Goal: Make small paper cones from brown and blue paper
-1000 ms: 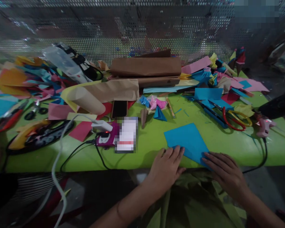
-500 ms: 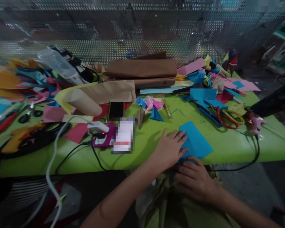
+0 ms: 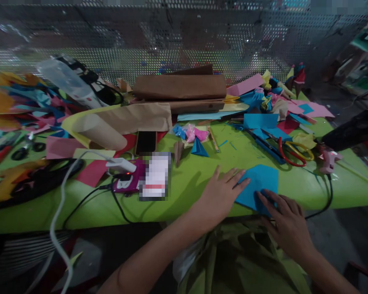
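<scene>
A sheet of blue paper [image 3: 261,179] with angled edges lies flat near the front edge of the green table. My left hand [image 3: 222,191] rests palm down with its fingers spread, the fingertips on the paper's left side. On the paper's lower right part lies my right hand [image 3: 286,218], its fingers stretched out and slightly bent. Beyond the hands stands a small folded blue paper cone [image 3: 199,148]. Beside it are a brown paper cone [image 3: 178,153] and a pencil [image 3: 214,139].
Two phones, one lit [image 3: 155,175] and one dark [image 3: 146,141], lie left of centre by a purple power strip [image 3: 129,179] with cables. Scissors [image 3: 294,153] lie to the right. A brown paper roll [image 3: 179,87] and coloured scraps line the back. A tape gun [image 3: 18,179] is at left.
The blue paper has turned and shifted slightly right and nearer. My right hand has moved right, from the paper's lower left corner onto its lower right side. My left hand stays on the paper.
</scene>
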`<state>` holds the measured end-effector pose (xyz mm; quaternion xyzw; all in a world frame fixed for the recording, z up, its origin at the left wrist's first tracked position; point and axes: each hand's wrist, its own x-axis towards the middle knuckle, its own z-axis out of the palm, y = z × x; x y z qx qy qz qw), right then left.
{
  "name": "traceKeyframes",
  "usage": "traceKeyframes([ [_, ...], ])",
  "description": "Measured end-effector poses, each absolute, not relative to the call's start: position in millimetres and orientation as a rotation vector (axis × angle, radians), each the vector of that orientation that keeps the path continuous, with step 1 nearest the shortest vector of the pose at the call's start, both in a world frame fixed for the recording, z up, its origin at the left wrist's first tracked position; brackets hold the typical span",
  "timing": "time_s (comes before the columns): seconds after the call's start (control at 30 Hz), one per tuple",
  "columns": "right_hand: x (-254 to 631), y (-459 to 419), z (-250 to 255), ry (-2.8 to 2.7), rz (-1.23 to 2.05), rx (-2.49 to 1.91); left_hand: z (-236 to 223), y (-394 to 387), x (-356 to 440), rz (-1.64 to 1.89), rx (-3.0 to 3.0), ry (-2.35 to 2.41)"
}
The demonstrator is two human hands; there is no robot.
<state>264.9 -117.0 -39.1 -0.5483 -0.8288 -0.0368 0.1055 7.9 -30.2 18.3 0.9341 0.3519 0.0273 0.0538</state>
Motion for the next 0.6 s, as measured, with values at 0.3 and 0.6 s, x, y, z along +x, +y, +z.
traceKeyframes([
  [0.3, 217.8, -118.0, -27.7, -2.399, 0.15, -1.622, -2.5, -61.8, 9.2, 0.065, 2.72, 1.101],
  [0.6, 282.4, -90.1, -19.5, -2.678, 0.249, -1.344, 0.7, -59.9, -34.5, 0.105, 2.69, 0.964],
])
